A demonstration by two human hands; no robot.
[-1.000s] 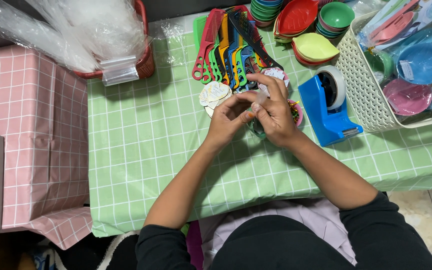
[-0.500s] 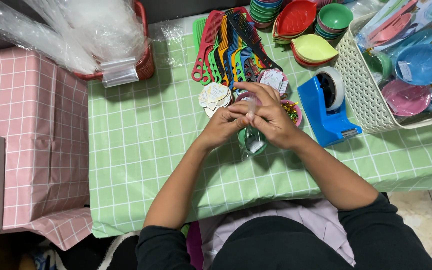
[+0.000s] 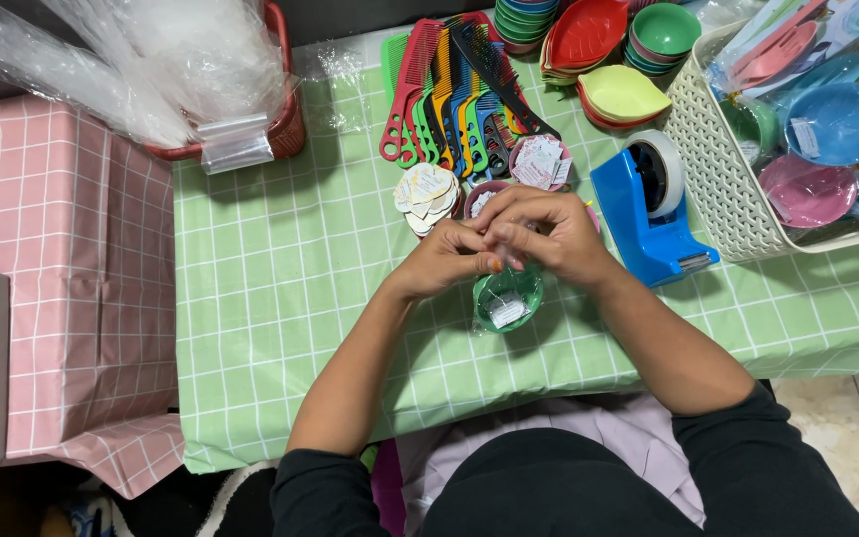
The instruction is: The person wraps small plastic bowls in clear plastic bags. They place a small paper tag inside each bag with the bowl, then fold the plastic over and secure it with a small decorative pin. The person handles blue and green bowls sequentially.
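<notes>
Green bowl (image 3: 508,299) in clear wrap sits near table centre, just below both hands. Left hand (image 3: 446,257) and right hand (image 3: 546,235) meet above it, fingertips pinched on the wrap. Blue tape dispenser (image 3: 648,214) right; combs (image 3: 449,94) far.

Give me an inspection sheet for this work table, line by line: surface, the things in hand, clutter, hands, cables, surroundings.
Surface: green checked tablecloth, flat, with a pink checked cloth beside it.
Things in hand: small green bowl in clear wrap with a paper tag inside, sitting under both hands.
Clutter: coloured combs fanned out, heap of paper tags, blue tape dispenser, stacked bowls, white basket of wrapped bowls, red basket of clear bags.
Hands: left hand and right hand pressed together over the bowl, pinching the wrap.
Cables: nothing seen.
Surroundings: tiled floor at the lower right.
</notes>
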